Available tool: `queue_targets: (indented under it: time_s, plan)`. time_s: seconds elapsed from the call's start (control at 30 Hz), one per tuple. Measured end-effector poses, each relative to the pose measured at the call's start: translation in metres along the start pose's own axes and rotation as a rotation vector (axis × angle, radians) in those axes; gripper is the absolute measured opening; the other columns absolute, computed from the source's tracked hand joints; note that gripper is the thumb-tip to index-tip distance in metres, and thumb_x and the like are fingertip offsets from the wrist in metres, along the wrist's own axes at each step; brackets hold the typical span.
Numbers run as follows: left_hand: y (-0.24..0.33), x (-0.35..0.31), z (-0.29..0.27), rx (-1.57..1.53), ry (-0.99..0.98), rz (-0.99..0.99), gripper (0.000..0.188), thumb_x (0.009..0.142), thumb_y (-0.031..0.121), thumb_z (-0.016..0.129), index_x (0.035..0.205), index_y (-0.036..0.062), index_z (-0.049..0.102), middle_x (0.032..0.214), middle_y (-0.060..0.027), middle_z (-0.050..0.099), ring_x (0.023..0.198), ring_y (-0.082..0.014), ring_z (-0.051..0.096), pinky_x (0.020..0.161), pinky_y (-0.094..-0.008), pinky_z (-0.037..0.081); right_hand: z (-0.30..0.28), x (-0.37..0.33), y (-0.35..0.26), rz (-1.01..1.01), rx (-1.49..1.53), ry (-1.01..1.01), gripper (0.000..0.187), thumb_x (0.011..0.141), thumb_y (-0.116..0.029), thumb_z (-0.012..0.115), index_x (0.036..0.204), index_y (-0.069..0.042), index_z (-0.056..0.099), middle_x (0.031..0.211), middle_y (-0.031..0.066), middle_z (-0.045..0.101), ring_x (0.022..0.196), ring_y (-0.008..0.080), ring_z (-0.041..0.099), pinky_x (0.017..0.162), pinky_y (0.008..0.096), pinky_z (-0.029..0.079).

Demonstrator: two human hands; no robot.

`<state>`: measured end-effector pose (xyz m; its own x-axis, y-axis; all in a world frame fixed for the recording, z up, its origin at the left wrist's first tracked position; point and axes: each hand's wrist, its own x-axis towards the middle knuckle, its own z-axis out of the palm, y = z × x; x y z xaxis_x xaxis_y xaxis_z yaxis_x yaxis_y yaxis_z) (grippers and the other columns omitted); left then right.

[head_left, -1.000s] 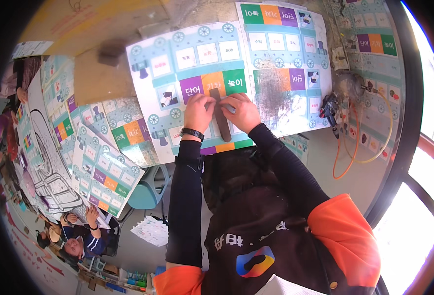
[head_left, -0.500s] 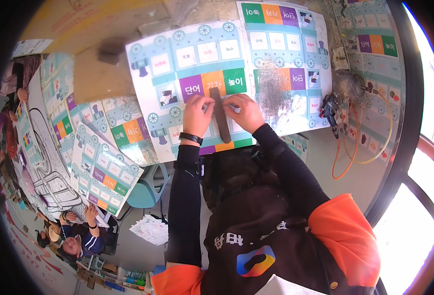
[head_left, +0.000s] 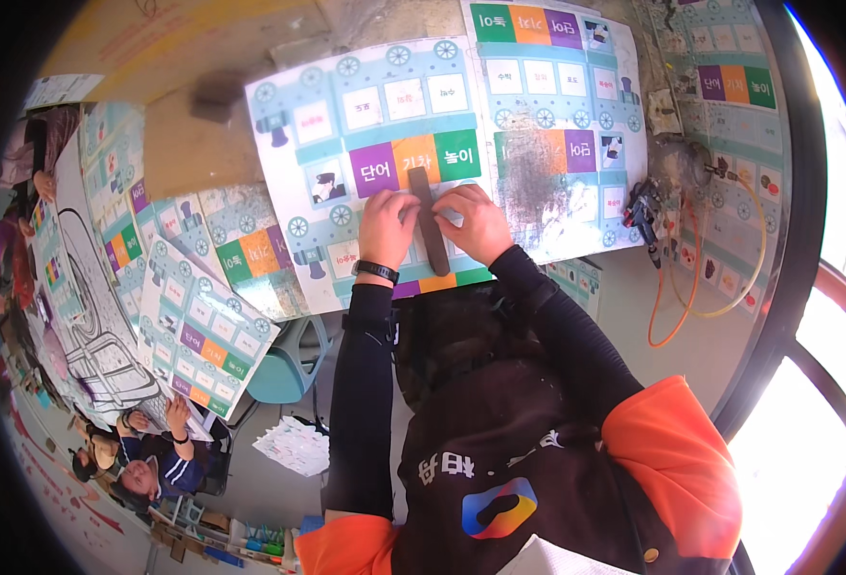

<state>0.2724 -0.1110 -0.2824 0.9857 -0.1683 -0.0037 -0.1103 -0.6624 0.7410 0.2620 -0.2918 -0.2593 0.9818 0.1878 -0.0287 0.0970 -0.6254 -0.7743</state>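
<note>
A long, flat dark brown strip (head_left: 430,230) lies nearly upright in the picture across a printed sheet (head_left: 279,211) with pale blue train drawings. At its left edge, my left hand (head_left: 387,225) is closed in a pinch, thumb and fingertips meeting the upper part of the strip. Opposite it, my right hand (head_left: 478,225) pinches the right edge at about the same height. My fingertips partly cover both edges, so how far they reach under it is hidden. The strip's lower end reaches close to the sheet's near edge.
A second printed sheet (head_left: 562,182) with dark smudges adjoins on the right. Further right, a black tool (head_left: 643,216) hangs beside an orange hose (head_left: 686,287). At left are a teal chair (head_left: 289,369), loose sheets (head_left: 207,331) and another person (head_left: 160,470) near a table.
My right hand has shifted slightly left, and my left hand slightly right. The strip has stayed in almost the same place.
</note>
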Motion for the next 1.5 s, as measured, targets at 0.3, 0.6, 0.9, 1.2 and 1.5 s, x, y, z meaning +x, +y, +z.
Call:
queue_targets:
  time_s: [0.3,0.6,0.9,1.2,1.5]
  plan:
    - [0.006,-0.002,0.0,-0.031,-0.031,0.027,0.007,0.079,0.006,0.07,0.085,0.0069,0.067,0.083,-0.0063,0.061,0.083,-0.0277,0.058,0.074,-0.0376,0.047,0.002,-0.002,0.002,-0.024,-0.009,-0.002,0.014,0.07,-0.004,0.072,0.082,-0.009,0.067,0.093,0.0049,0.066,0.094,0.0274,0.061,0.081,0.037,0.052]
    - [0.004,-0.002,-0.001,0.009,-0.055,0.002,0.006,0.079,0.008,0.07,0.084,0.007,0.068,0.084,-0.0075,0.061,0.086,-0.0299,0.058,0.076,-0.0399,0.047,0.005,-0.003,0.003,-0.047,-0.045,-0.003,0.011,0.069,-0.006,0.069,0.079,-0.01,0.067,0.092,0.0038,0.065,0.095,0.0254,0.061,0.079,0.0365,0.052]
    - [0.017,-0.001,0.005,-0.085,-0.048,-0.019,0.007,0.08,0.005,0.068,0.086,0.0051,0.067,0.084,-0.0082,0.061,0.086,-0.0297,0.058,0.077,-0.039,0.047,-0.027,-0.008,0.004,-0.019,0.009,0.006,0.017,0.073,-0.007,0.069,0.09,-0.009,0.068,0.097,0.0064,0.065,0.097,0.028,0.061,0.081,0.0387,0.052]
    - [0.068,-0.087,-0.009,0.354,-0.124,0.17,0.04,0.079,-0.001,0.057,0.119,0.0,0.056,0.119,-0.016,0.052,0.111,-0.0365,0.051,0.097,-0.0465,0.041,-0.197,-0.12,0.122,0.529,-0.548,0.369,0.051,0.071,-0.007,0.07,0.12,-0.007,0.056,0.118,0.0167,0.056,0.113,0.0384,0.05,0.097,0.0445,0.043]
    - [0.069,-0.111,0.048,0.46,-0.239,0.136,0.051,0.087,0.007,0.047,0.135,-0.0084,0.041,0.143,-0.0211,0.04,0.134,-0.0355,0.037,0.111,-0.0466,0.033,-0.245,-0.145,0.213,0.524,-0.873,0.173,0.043,0.081,-0.008,0.06,0.122,-0.008,0.049,0.114,0.0201,0.055,0.095,0.0413,0.061,0.078,0.05,0.052]
